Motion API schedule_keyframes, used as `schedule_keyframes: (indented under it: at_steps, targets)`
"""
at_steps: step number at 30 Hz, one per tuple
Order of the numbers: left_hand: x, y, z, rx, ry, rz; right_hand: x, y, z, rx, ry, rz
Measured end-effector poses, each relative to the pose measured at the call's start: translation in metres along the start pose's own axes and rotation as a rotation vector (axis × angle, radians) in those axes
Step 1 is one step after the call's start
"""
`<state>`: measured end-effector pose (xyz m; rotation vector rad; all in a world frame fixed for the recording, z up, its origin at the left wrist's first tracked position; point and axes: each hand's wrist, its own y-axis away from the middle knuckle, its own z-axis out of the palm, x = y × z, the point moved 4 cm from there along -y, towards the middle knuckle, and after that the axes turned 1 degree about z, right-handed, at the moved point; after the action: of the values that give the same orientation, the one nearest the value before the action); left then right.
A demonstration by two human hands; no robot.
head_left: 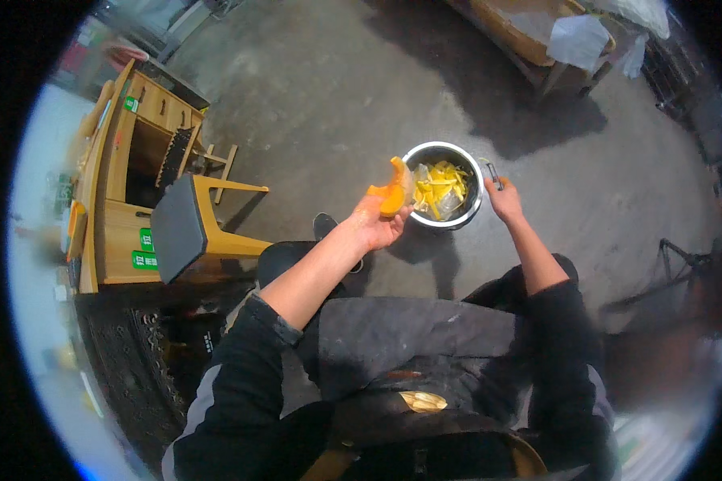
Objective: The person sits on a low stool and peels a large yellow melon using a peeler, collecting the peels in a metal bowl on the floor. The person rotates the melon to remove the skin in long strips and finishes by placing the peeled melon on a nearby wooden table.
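Note:
My left hand point(377, 223) is closed around a curved piece of orange pumpkin point(394, 196), held up beside the left rim of a round metal-rimmed bin point(476, 210). Inside the bin lie yellow-orange peelings point(441, 183) and some clear plastic. To the right of that rim, my right hand point(503, 199) grips a small peeler point(493, 173) with a looped metal head. A thin pale strip shows near its tip. The palm side of my right fingers is hidden.
A stool with a dark seat point(180, 228) stands at my left, before a wooden desk point(114, 160). At the upper right is a low table bearing a cardboard tray point(497, 24) and white plastic point(578, 42). A pale yellow scrap point(423, 402) lies on my dark apron point(417, 333).

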<state>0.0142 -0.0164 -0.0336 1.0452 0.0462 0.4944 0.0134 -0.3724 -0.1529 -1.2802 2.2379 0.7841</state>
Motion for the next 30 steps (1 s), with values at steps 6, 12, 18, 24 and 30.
schedule_keyframes:
  at_steps: [6, 12, 18, 24, 30]
  targets:
    - [-0.002, 0.007, 0.025, -0.054, -0.024, 0.005, -0.165, 0.122, -0.071, -0.070, -0.296, -0.515]
    - [-0.015, -0.007, 0.035, -0.037, -0.032, 0.006, -0.205, 0.163, -0.063, -0.054, 0.156, -0.713]
    - [-0.022, -0.046, 0.040, 0.019, 0.029, -0.040, -0.184, 0.128, -0.040, -0.036, 0.042, -0.708]
    - [-0.003, -0.062, 0.037, 0.069, 0.068, -0.018, -0.187, 0.092, -0.027, -0.089, 0.004, -0.661]
    - [0.000, -0.077, 0.028, 0.072, 0.098, -0.130, -0.177, 0.074, -0.005, -0.199, 0.005, -0.554]
